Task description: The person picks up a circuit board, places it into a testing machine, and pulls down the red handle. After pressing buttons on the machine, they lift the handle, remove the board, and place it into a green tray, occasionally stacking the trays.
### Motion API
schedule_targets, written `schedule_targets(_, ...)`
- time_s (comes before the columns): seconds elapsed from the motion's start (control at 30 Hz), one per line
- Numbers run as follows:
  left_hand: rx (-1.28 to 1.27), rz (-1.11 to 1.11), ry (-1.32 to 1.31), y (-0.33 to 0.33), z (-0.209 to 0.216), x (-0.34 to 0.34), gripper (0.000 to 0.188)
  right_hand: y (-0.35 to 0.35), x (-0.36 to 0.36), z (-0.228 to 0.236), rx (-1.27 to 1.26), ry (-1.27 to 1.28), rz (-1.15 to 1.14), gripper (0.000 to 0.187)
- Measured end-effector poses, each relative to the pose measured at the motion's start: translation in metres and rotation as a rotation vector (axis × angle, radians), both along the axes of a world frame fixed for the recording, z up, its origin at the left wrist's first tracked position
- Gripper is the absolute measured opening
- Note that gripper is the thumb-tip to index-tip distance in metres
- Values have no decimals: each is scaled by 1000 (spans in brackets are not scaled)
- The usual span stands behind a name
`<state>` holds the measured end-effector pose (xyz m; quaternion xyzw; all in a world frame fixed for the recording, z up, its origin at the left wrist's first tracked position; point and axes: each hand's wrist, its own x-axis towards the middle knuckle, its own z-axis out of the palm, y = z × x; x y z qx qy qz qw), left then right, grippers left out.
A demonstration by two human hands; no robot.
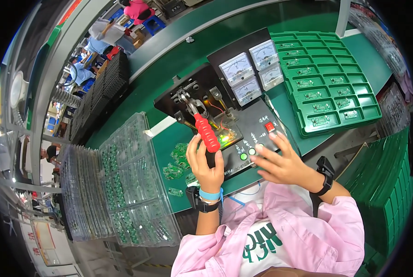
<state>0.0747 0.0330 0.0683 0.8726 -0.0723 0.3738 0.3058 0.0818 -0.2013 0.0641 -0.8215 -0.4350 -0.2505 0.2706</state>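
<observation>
My left hand [207,173] is wrapped round the lower end of the red ribbed handle [207,134] of a toggle clamp [186,102], thumb on the right side. The clamp belongs to a black test fixture [169,99]. Beneath it a small circuit board [227,137] glows yellow-green. My right hand [282,161] hovers with spread fingers over the black control panel [248,127]. Its fingertips are close to the round green buttons [252,151] and a red switch [269,126]; whether they touch a button I cannot tell.
Several analog meters [236,69] stand behind the panel. To the right, a green compartment tray [335,69] holds circuit boards. Loose boards [174,168] lie left of the fixture, beside stacked clear trays [132,184]. Green trays [384,198] are piled at lower right. Other people [107,34] are far off.
</observation>
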Motion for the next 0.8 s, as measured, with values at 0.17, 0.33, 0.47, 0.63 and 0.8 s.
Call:
schedule_targets(0.17, -14, 65, -29, 0, -6, -5, 42, 9, -3, -30, -50, -89, -28, 53)
schedule_targets(0.33, 121, 157, -75, 1, -3, -10, 46, 9, -5, -26, -57, 25, -34, 46)
schedule_targets(0.47, 338, 217, 55, 1, -3, -12, 50, 9, -4, -23, -34, 23, -45, 43)
schedule_targets(0.63, 188, 173, 34, 1, -10, -9, 54, 15, 17, -9, 12, 100, 66, 40)
schedule_targets(0.8, -37, 176, -175, -2, -13, -7, 60, 91, 84, 123, 561, -349, 261, 53)
